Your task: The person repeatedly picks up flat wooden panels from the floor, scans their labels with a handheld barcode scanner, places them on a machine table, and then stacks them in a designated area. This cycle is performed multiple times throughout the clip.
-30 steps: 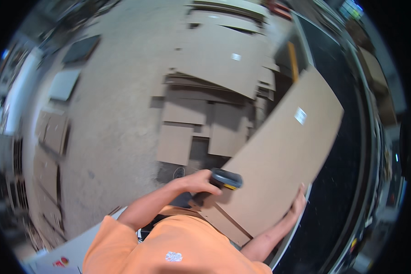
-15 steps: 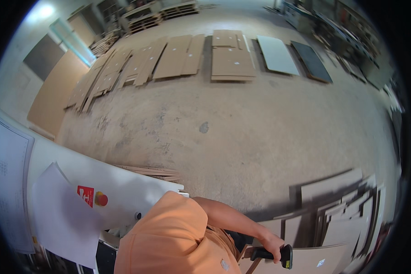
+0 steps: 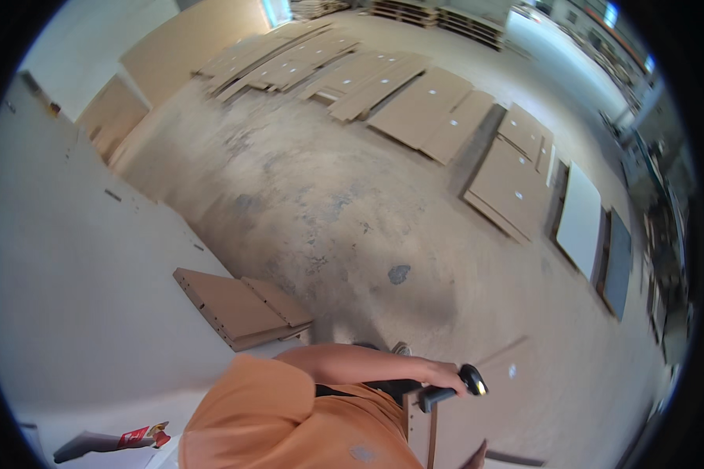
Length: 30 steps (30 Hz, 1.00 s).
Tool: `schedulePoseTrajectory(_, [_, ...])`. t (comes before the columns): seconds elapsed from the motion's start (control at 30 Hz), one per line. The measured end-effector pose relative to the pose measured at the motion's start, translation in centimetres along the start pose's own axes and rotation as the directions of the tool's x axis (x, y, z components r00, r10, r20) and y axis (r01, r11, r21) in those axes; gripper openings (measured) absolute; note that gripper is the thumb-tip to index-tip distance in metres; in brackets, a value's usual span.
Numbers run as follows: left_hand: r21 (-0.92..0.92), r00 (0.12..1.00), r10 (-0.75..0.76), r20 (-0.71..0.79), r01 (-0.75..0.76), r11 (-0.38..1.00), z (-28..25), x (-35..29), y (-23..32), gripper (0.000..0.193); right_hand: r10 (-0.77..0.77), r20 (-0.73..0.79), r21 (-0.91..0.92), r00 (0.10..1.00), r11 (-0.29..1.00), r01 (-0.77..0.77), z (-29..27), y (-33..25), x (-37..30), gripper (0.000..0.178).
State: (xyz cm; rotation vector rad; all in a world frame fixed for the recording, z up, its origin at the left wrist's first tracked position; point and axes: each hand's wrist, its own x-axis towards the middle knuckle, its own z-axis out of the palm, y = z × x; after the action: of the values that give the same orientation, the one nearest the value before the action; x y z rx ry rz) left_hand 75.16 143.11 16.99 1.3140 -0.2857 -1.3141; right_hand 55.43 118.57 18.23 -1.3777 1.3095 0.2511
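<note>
My left hand (image 3: 444, 377) is closed around a black handheld barcode scanner (image 3: 471, 380), its head pointing right. Beneath it, close against my body, is a brown board (image 3: 469, 414) with a pale label. Its edge, drilled with small holes, faces me. Only a few fingers of my right hand (image 3: 475, 455) show at the bottom edge, against the board's face; the rest of that hand is out of the picture. To the left, small brown panels (image 3: 231, 306) with drilled edges lie stacked on a pale surface (image 3: 94, 281).
Labelled brown panels (image 3: 422, 109) lie in rows across the concrete floor (image 3: 328, 211). Further right are a white panel (image 3: 579, 219) and a dark grey panel (image 3: 616, 262). Pallets (image 3: 469, 27) stand at the back. A red button (image 3: 161, 439) is at lower left.
My view has swung left, so the floor panels now sit further right and the small panel stack shows. The scanner stays in my left hand; the labelled board has come along with me.
</note>
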Motion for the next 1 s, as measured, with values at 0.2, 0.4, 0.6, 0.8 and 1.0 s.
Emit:
schedulePoseTrajectory(0.2, [-0.271, 0.893, -0.062, -0.446, -0.068, 0.96, -17.7, -10.0, 0.4, 0.047, 0.011, 0.316, -0.281, 0.949, 0.956, 0.083, 19.2, -16.0, 10.1, 0.07])
schedulePoseTrajectory(0.4, [-0.337, 0.596, -0.03, -0.803, -0.412, 0.847, -34.9, -21.1, -0.7, 0.047, -0.12, 0.305, -0.593, 0.945, 0.752, 0.288, 49.3, -26.0, 17.6, 0.076])
schedulePoseTrajectory(0.6, [-0.506, 0.546, -0.239, -0.803, -0.412, 0.758, -49.8, -33.8, 0.8, 0.047, -0.047, 0.45, -0.697, 0.892, 0.607, 0.383, 74.0, -32.6, 12.3, 0.081])
schedulePoseTrajectory(0.8, [-0.595, 0.47, -0.399, -0.787, -0.405, 0.695, -67.0, -42.4, -1.6, 0.043, -0.014, 0.533, -0.697, 0.846, 0.56, 0.448, 99.0, -37.2, 7.8, 0.081])
schedulePoseTrajectory(1.0, [-0.631, 0.417, -0.473, -0.776, -0.532, 0.565, -84.7, -54.0, -0.7, 0.043, 0.075, 0.569, -0.749, 0.819, 0.457, 0.479, 124.3, -41.6, 1.7, 0.081])
